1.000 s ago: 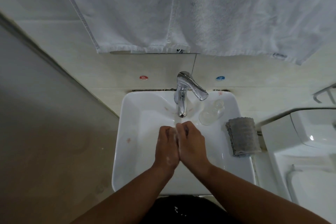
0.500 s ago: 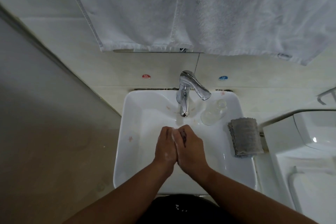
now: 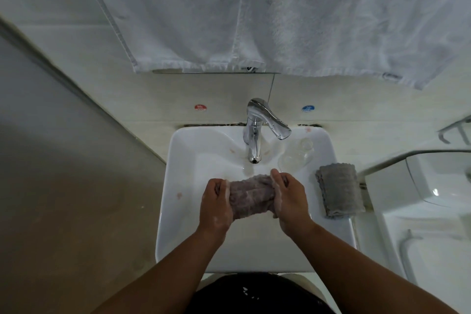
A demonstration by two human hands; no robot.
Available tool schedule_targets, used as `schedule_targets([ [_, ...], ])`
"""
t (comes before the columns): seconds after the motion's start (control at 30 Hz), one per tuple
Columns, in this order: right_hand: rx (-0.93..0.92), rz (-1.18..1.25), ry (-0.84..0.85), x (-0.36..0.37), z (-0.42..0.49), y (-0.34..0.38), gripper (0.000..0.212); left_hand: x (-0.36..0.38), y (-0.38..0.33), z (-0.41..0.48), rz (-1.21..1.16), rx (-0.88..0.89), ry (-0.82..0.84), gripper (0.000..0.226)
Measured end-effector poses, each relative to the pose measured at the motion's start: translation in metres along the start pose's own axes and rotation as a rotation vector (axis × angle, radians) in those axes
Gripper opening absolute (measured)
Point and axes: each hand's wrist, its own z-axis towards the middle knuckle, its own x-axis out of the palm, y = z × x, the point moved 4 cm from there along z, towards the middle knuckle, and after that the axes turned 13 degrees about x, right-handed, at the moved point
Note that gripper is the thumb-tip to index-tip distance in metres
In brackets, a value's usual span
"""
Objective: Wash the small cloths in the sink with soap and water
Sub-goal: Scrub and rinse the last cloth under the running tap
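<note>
Scrubbing over the sink (image 3: 183, 160): our left hand (image 3: 215, 205) and right hand (image 3: 290, 201) each clamp one end of the cloth (image 3: 251, 195); we should rub the ends together firmly.

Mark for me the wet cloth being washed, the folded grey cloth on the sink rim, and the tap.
wet cloth (image 3: 251, 195), head view, middle of its bunched fabric
folded grey cloth (image 3: 339, 191), head view, centre of its top face
tap (image 3: 253, 145), head view, on its spout
</note>
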Motion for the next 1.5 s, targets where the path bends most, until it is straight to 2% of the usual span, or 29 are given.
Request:
schedule_targets([
  [0.1, 0.105, 0.135, 0.123, 0.012, -0.014, 0.002, 0.050, 0.009, -0.004, -0.007, -0.088, -0.036, 0.081, 0.016],
  [0.2, 0.021, 0.034, 0.192, 0.027, -0.025, 0.000, 0.046, 0.022, -0.008, -0.016, -0.192, -0.095, 0.196, 0.019],
  [0.3, -0.241, -0.304, 0.037, 0.029, -0.030, -0.008, 0.029, 0.026, -0.006, -0.017, -0.076, -0.040, 0.202, 0.019],
  [0.37, -0.363, -0.370, -0.027, 0.026, -0.031, -0.007, 0.013, 0.024, -0.003, -0.015, 0.051, 0.033, 0.156, 0.021],
  [0.43, -0.317, -0.325, -0.070, 0.021, -0.023, -0.003, 0.008, 0.026, -0.001, -0.018, 0.075, 0.069, 0.183, 0.028],
  [0.5, -0.206, -0.231, -0.113, 0.018, -0.015, 0.002, 0.018, 0.029, -0.006, -0.023, 0.092, 0.110, 0.223, 0.031],
  [0.57, -0.172, -0.231, -0.096, 0.023, -0.022, 0.005, 0.028, 0.026, -0.014, -0.019, 0.121, 0.149, 0.165, 0.031],
  [0.63, -0.240, -0.263, -0.009, 0.032, -0.044, 0.006, 0.030, 0.020, -0.018, -0.007, 0.135, 0.121, 0.034, 0.030],
  [0.7, -0.346, -0.330, 0.056, 0.037, -0.059, 0.005, 0.030, 0.017, -0.020, 0.000, -0.001, 0.022, -0.033, 0.029],
  [0.77, -0.405, -0.398, -0.018, 0.034, -0.048, 0.008, 0.031, 0.024, -0.019, -0.007, -0.034, 0.058, 0.051, 0.029],
  [0.83, -0.342, -0.384, -0.099, 0.026, -0.026, 0.019, 0.031, 0.033, -0.015, -0.019, 0.098, 0.113, 0.240, 0.016],
  [0.87, -0.305, -0.378, -0.114, 0.024, -0.021, 0.022, 0.032, 0.034, -0.015, -0.023, 0.166, 0.080, 0.287, 0.026],
  [0.9, -0.287, -0.373, -0.109, 0.023, -0.023, 0.023, 0.033, 0.034, -0.006, -0.019, 0.121, 0.051, 0.262, 0.031],
  [0.93, -0.285, -0.372, -0.082, 0.025, -0.030, 0.022, 0.034, 0.032, -0.013, -0.019, 0.059, 0.003, 0.256, 0.027],
  [0.97, -0.304, -0.361, -0.040, 0.028, -0.042, 0.020, 0.035, 0.028, -0.011, -0.012, -0.070, 0.007, 0.175, 0.024],
  [1.03, -0.344, -0.347, 0.062, 0.035, -0.063, 0.017, 0.035, 0.022, -0.014, -0.008, -0.202, -0.099, 0.034, 0.035],
  [1.1, -0.370, -0.376, 0.027, 0.035, -0.059, 0.019, 0.034, 0.024, -0.019, -0.011, -0.250, -0.101, 0.067, 0.036],
  [1.2, -0.284, -0.349, -0.101, 0.025, -0.028, 0.032, 0.035, 0.035, -0.025, -0.028, -0.207, -0.054, 0.222, 0.034],
  [1.27, -0.296, -0.374, -0.088, 0.027, -0.030, 0.032, 0.036, 0.035, -0.022, -0.026, -0.231, -0.055, 0.213, 0.045],
  [1.3, -0.329, -0.415, -0.056, 0.029, -0.040, 0.030, 0.037, 0.031, -0.022, -0.021, -0.228, -0.034, 0.181, 0.043],
  [1.4, -0.417, -0.441, 0.028, 0.036, -0.069, 0.020, 0.042, 0.020, -0.018, -0.007, -0.223, -0.064, 0.087, 0.017],
  [1.5, -0.376, -0.439, -0.065, 0.032, -0.045, 0.016, 0.040, 0.030, -0.020, -0.023, -0.412, -0.120, 0.179, 0.026],
])
